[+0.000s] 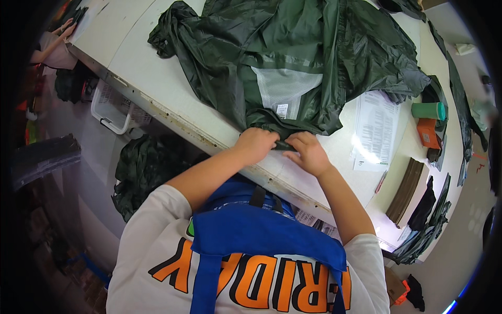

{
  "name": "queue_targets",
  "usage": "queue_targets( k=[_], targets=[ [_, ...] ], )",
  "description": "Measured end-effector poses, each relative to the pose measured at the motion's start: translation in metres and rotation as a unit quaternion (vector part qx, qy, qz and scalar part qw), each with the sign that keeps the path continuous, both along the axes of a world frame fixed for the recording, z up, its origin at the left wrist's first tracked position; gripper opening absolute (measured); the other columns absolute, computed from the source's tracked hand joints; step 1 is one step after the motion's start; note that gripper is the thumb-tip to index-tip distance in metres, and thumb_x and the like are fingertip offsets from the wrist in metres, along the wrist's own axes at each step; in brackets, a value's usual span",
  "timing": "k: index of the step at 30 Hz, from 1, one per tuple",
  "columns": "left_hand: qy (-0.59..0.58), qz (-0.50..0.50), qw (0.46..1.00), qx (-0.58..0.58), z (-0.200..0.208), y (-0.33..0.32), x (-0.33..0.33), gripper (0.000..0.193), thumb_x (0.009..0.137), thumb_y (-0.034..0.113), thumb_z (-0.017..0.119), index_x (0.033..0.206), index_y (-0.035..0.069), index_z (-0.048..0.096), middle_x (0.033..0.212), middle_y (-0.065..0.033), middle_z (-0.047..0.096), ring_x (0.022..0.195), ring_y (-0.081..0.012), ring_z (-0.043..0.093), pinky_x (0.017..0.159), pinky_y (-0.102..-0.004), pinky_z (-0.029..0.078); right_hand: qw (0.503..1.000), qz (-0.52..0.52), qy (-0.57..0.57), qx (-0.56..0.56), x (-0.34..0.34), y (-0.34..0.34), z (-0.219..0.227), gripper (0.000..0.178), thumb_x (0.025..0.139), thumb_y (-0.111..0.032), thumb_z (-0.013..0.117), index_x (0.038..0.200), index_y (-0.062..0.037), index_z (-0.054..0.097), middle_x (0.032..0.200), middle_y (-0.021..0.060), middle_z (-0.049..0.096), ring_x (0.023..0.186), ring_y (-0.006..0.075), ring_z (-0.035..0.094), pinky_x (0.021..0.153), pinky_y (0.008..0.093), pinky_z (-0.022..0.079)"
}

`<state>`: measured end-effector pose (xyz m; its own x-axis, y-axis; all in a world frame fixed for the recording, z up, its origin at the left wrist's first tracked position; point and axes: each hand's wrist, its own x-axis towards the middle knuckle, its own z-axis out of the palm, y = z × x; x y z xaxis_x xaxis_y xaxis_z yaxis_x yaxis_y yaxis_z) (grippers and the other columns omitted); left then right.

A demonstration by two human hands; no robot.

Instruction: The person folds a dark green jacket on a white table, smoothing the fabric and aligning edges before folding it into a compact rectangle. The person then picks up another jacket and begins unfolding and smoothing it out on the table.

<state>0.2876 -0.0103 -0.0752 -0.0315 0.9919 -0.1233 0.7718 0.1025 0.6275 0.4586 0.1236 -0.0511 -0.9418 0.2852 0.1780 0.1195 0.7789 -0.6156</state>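
A dark green rain jacket (219, 57) of thin shiny fabric lies spread on the white table, its near edge close to the table's front. White mesh lining (287, 86) shows inside it, with a small white label (282, 110) below the mesh. My left hand (256, 145) is closed on the near edge of the jacket. Right beside it, my right hand (308, 152) pinches the same edge between thumb and fingers. A short rolled or folded bit of the fabric lies between the two hands.
Printed sheets (375, 131) and a red pen (381, 181) lie to the right. Beyond are a green cylinder (428, 111), an orange box (429, 133) and brown strips (405, 192). A white basket (112, 107) and dark fabric (146, 167) sit below the table's left edge. Another person's hands (67, 27) work far left.
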Motion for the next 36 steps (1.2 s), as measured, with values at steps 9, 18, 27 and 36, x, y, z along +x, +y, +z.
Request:
queue_targets(
  k=[9, 18, 27, 36],
  targets=[
    [0.117, 0.019, 0.99, 0.077, 0.022, 0.001, -0.002, 0.033, 0.081, 0.019, 0.066, 0.11, 0.006, 0.058, 0.104, -0.0118, 0.053, 0.097, -0.0306, 0.055, 0.081, -0.0424, 0.044, 0.984, -0.108, -0.111, -0.084, -0.018, 0.01, -0.01, 0.018, 0.086, -0.019, 0.065, 0.092, -0.0056, 0.053, 0.081, 0.0148, 0.063, 0.08, 0.0362, 0.06, 0.074, 0.0421, 0.048],
    [0.123, -0.011, 0.992, -0.011, 0.012, 0.007, -0.015, 0.035, 0.079, 0.018, 0.069, 0.108, 0.004, 0.056, 0.104, -0.016, 0.059, 0.102, -0.0315, 0.055, 0.085, -0.0433, 0.044, 0.982, -0.061, -0.095, 0.148, -0.007, 0.0, 0.002, 0.026, 0.081, -0.021, 0.068, 0.103, -0.009, 0.063, 0.096, 0.0085, 0.06, 0.093, 0.0303, 0.057, 0.078, 0.0401, 0.046],
    [0.142, 0.015, 0.989, 0.029, 0.05, 0.0, -0.031, 0.038, 0.077, 0.005, 0.058, 0.113, -0.001, 0.048, 0.112, -0.0178, 0.052, 0.097, -0.0346, 0.054, 0.082, -0.0411, 0.049, 0.981, -0.073, -0.147, 0.101, -0.01, 0.01, 0.016, 0.017, 0.087, -0.02, 0.061, 0.095, -0.0053, 0.058, 0.079, 0.0125, 0.061, 0.085, 0.0308, 0.06, 0.076, 0.0412, 0.048],
    [0.25, -0.102, 0.962, -0.044, 0.047, 0.002, -0.05, 0.03, 0.074, 0.008, 0.063, 0.103, 0.003, 0.058, 0.105, -0.0123, 0.054, 0.093, -0.0269, 0.054, 0.08, -0.0353, 0.049, 0.963, -0.108, -0.215, 0.121, -0.022, -0.007, 0.033, 0.019, 0.087, -0.02, 0.061, 0.102, -0.0089, 0.057, 0.086, 0.0128, 0.059, 0.088, 0.0317, 0.06, 0.074, 0.0424, 0.05]
  ],
)
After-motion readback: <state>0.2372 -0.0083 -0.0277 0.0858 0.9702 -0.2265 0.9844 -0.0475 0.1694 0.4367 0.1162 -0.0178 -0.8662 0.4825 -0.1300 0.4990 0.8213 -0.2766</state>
